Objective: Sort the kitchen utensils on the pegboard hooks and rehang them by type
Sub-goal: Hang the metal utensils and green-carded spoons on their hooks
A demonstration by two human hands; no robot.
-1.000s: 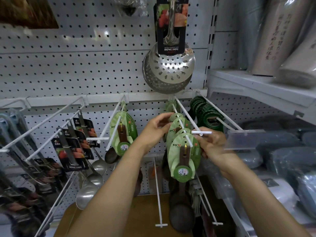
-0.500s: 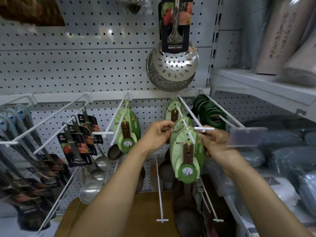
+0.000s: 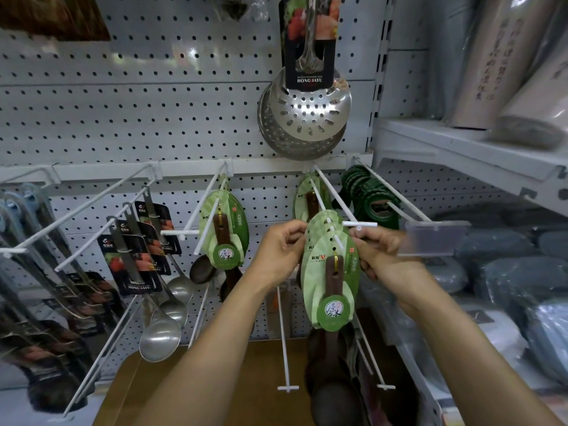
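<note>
Several dark wooden spoons on green leaf-shaped cards [image 3: 332, 281] hang near the tip of a white pegboard hook [image 3: 335, 207] at centre. My left hand [image 3: 281, 252] pinches the left edge of these cards. My right hand [image 3: 379, 253] grips their right edge, just under the hook's crossbar tip. One more green-carded spoon [image 3: 309, 198] hangs farther back on the same hook. Another bunch of green-carded wooden spoons [image 3: 224, 232] hangs on the hook to the left. The spoon bowls [image 3: 332, 392] dangle below my hands.
Steel ladles on black cards [image 3: 138, 256] hang at left, with blurred utensils beyond. A perforated steel skimmer [image 3: 305, 115] hangs above. Dark green ring-shaped items [image 3: 373, 204] fill the right hook with a clear price tag [image 3: 436, 238]. Shelves with grey goods stand right. A brown carton lies below.
Both hands have closed in on the front green cards near the hook's tip; the left hand shifted from the rear cards to the front bunch's edge. The view has risen slightly.
</note>
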